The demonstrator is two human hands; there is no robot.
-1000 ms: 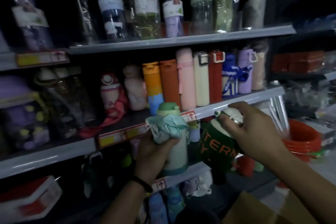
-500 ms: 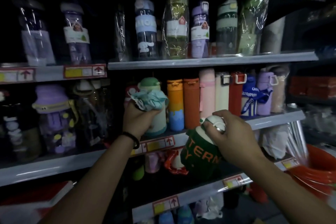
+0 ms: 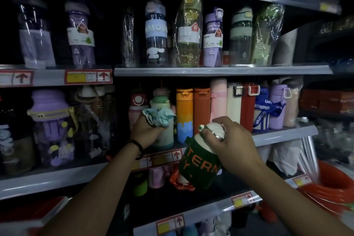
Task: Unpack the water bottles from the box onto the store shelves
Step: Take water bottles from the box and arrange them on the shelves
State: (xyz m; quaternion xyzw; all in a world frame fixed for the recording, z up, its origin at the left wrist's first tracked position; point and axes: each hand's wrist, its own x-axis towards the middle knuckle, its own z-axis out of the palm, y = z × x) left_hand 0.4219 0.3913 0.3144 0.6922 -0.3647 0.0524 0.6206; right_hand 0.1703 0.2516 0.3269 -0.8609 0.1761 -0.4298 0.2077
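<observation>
At front of the middle shelf, the cream bottle stands w/ its base seemingly on the shelf, just left of the orange bottle & in front of a red-capped bottle. The left hand grips it round the upper body, fingers curled, w/ the bundled teal strap pinned against the neck.

The green-sleeved bottle hangs tilted in the air in front of the shelf edge, below the row. The right hand holds it from above, fingers clamped over the white lid; nothing supports it from below.

Handling, as a guess: both are rigid & prob empty, so light. The cream body looks smooth, so slippery; a wrap round the waist suits it better than a pinch. The strap is soft & floppy & could snag neighbours, so keep it bunched until the bottle is set. The sleeved one has fabric, which gives good friction, so the sleeve is the safer hold vs the lid. Can't tell if the lid is screwed tight; if loose, the body could drop. The row is packed, so a knock could tip the tall slim bottles.
</observation>
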